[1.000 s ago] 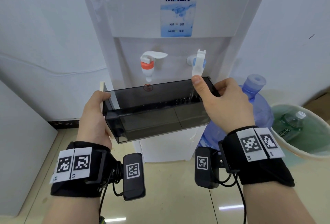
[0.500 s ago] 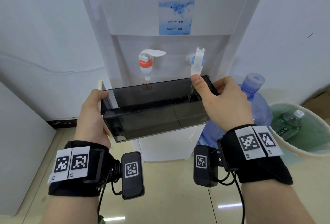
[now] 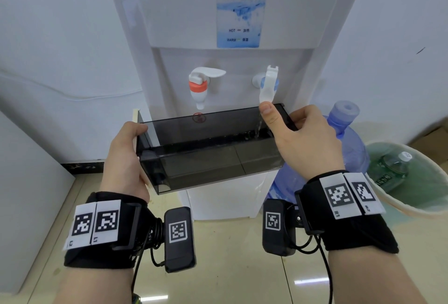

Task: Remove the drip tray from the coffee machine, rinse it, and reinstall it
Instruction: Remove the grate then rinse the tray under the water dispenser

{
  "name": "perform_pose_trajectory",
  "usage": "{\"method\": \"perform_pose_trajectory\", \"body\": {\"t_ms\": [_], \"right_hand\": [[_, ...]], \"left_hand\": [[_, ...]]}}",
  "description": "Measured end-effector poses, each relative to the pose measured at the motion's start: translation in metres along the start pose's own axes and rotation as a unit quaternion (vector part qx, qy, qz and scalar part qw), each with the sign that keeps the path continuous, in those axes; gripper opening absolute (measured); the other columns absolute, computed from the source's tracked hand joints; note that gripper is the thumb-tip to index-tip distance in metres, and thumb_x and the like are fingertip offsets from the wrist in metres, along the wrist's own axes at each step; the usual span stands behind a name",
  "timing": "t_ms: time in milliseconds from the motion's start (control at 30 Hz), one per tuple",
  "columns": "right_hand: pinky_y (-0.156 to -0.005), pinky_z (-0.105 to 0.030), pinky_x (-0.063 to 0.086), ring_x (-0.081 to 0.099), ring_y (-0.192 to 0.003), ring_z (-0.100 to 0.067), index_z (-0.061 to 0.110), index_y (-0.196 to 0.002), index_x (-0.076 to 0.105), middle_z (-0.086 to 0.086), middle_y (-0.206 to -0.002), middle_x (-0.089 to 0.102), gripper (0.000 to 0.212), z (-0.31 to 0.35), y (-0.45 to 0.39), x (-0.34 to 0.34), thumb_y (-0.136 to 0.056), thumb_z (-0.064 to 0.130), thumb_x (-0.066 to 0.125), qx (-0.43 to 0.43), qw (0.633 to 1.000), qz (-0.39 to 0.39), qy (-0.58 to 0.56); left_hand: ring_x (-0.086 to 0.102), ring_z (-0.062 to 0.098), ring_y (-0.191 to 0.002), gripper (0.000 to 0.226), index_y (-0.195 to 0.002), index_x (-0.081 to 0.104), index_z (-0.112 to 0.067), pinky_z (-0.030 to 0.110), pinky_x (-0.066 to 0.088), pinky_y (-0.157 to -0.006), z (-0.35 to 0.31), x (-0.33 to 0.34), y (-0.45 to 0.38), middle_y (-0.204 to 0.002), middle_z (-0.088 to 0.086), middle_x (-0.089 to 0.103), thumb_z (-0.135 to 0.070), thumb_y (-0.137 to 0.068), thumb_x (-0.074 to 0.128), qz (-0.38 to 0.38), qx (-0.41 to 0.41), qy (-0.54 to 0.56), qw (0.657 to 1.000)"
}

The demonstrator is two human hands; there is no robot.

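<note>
A person holds a dark see-through drip tray [image 3: 211,155] up in the air in front of a white water machine [image 3: 232,19], just under its two taps. The left hand [image 3: 126,160] grips the left end of the tray, with its thumb curled over the top edge and the other fingers hidden behind the tray. The right hand [image 3: 303,141] holds the right end, with its fingers curled round the far side. The right thumb [image 3: 268,112] sticks up and touches the bottom of the white lever on the blue tap [image 3: 268,84]. A thin stream of water [image 3: 258,127] falls from that tap into the right part of the tray. Water sits in the bottom of the tray. The red tap [image 3: 200,85] is to the left, above the middle of the tray, and nothing comes out of it. Both wrists wear black bands [image 3: 344,209] with square black-and-white tags. A big blue water bottle [image 3: 349,143] stands on the floor [image 3: 232,267] to the right of the machine, partly behind the right hand. Further right is a round bin [image 3: 412,177] with a green liner and a green bottle [image 3: 392,170] inside.
</note>
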State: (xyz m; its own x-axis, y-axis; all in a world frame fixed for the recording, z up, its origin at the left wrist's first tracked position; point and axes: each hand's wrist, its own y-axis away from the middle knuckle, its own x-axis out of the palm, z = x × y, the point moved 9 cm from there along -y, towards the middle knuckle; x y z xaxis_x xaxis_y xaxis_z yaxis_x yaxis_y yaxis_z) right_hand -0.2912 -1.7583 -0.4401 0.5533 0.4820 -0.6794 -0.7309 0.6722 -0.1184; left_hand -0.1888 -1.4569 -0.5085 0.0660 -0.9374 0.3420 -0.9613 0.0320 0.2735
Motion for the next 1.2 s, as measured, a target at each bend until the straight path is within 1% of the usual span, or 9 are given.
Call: {"method": "perform_pose_trajectory", "body": {"t_ms": [100, 333, 467, 567, 667, 767, 833, 1000, 1200], "right_hand": [[-0.071, -0.035, 0.038, 0.057, -0.086, -0.021, 0.026, -0.098, 0.053, 0.014, -0.084, 0.058, 0.078, 0.0002, 0.0002, -0.0010, -0.066, 0.097, 0.041, 0.000, 1.000, -0.001, 0.000], [-0.070, -0.034, 0.036, 0.055, -0.083, -0.020, 0.028, -0.097, 0.051, 0.017, -0.082, 0.055, 0.076, 0.0004, -0.0022, -0.0025, -0.067, 0.097, 0.041, 0.004, 1.000, -0.007, 0.006], [-0.061, -0.033, 0.034, 0.051, -0.073, -0.010, 0.027, -0.097, 0.052, 0.017, -0.081, 0.055, 0.076, 0.0026, -0.0028, -0.0018, -0.067, 0.097, 0.042, 0.002, 1.000, -0.007, 0.003], [-0.067, -0.034, 0.036, 0.054, -0.080, -0.017, 0.027, -0.097, 0.052, 0.017, -0.082, 0.055, 0.076, 0.0053, -0.0044, -0.0015, -0.067, 0.096, 0.042, 0.001, 1.000, -0.004, -0.002], [-0.071, -0.034, 0.037, 0.055, -0.084, -0.019, 0.026, -0.099, 0.053, 0.017, -0.083, 0.056, 0.077, 0.0052, -0.0054, -0.0032, -0.067, 0.096, 0.043, 0.002, 1.000, -0.004, -0.003], [-0.072, -0.035, 0.038, 0.055, -0.084, -0.019, 0.026, -0.098, 0.053, 0.017, -0.083, 0.056, 0.077, 0.0047, -0.0053, -0.0038, -0.068, 0.095, 0.044, 0.002, 1.000, -0.003, -0.005], [-0.072, -0.035, 0.039, 0.056, -0.085, -0.019, 0.026, -0.098, 0.053, 0.016, -0.083, 0.057, 0.076, 0.0050, -0.0053, -0.0040, -0.068, 0.095, 0.044, 0.001, 1.000, -0.002, -0.005], [-0.071, -0.034, 0.037, 0.055, -0.083, -0.019, 0.025, -0.100, 0.053, 0.016, -0.082, 0.057, 0.077, 0.0042, -0.0043, -0.0047, -0.068, 0.095, 0.043, -0.003, 1.000, -0.005, -0.003], [-0.071, -0.033, 0.036, 0.054, -0.083, -0.018, 0.026, -0.101, 0.053, 0.018, -0.083, 0.055, 0.077, 0.0008, -0.0036, -0.0037, -0.068, 0.095, 0.043, 0.003, 1.000, -0.004, -0.002]], "left_hand": [[0.073, 0.022, -0.056, 0.029, -0.064, 0.078, -0.027, 0.032, 0.057, -0.047, 0.0003, 0.0009, -0.0002, -0.073, 0.000, 0.077, -0.037, -0.085, 0.060, 0.000, 0.003, -0.001, 1.000], [0.074, 0.023, -0.058, 0.025, -0.067, 0.079, -0.027, 0.034, 0.058, -0.049, 0.0006, 0.0021, -0.0020, -0.075, 0.001, 0.078, -0.039, -0.081, 0.063, -0.002, -0.002, 0.002, 1.000], [0.074, 0.023, -0.058, 0.022, -0.071, 0.079, -0.026, 0.035, 0.058, -0.050, -0.0009, -0.0008, -0.0024, -0.075, 0.002, 0.078, -0.039, -0.079, 0.064, -0.011, -0.001, 0.004, 1.000], [0.072, 0.022, -0.054, 0.021, -0.076, 0.078, -0.024, 0.031, 0.056, -0.047, -0.0032, 0.0004, -0.0027, -0.072, 0.001, 0.076, -0.039, -0.080, 0.063, -0.012, -0.002, 0.008, 1.000], [0.068, 0.019, -0.047, 0.029, -0.062, 0.078, -0.026, 0.027, 0.052, -0.042, -0.0040, 0.0039, -0.0011, -0.063, -0.002, 0.072, -0.037, -0.084, 0.061, -0.012, 0.004, 0.006, 1.000], [0.070, 0.019, -0.051, 0.027, -0.066, 0.078, -0.025, 0.028, 0.053, -0.043, -0.0036, 0.0054, 0.0000, -0.068, -0.001, 0.074, -0.037, -0.084, 0.061, -0.010, 0.000, 0.005, 1.000], [0.071, 0.020, -0.053, 0.029, -0.065, 0.079, -0.026, 0.029, 0.054, -0.044, -0.0037, 0.0051, -0.0001, -0.071, -0.001, 0.076, -0.037, -0.085, 0.061, -0.007, 0.001, 0.004, 1.000], [0.072, 0.021, -0.054, 0.031, -0.063, 0.079, -0.027, 0.031, 0.055, -0.046, -0.0028, 0.0060, 0.0011, -0.072, -0.001, 0.077, -0.036, -0.085, 0.060, -0.001, 0.000, 0.003, 1.000], [0.073, 0.021, -0.057, 0.027, -0.066, 0.080, -0.025, 0.033, 0.056, -0.047, -0.0003, 0.0050, -0.0003, -0.074, 0.001, 0.077, -0.037, -0.082, 0.061, -0.002, -0.003, 0.000, 1.000]]}}
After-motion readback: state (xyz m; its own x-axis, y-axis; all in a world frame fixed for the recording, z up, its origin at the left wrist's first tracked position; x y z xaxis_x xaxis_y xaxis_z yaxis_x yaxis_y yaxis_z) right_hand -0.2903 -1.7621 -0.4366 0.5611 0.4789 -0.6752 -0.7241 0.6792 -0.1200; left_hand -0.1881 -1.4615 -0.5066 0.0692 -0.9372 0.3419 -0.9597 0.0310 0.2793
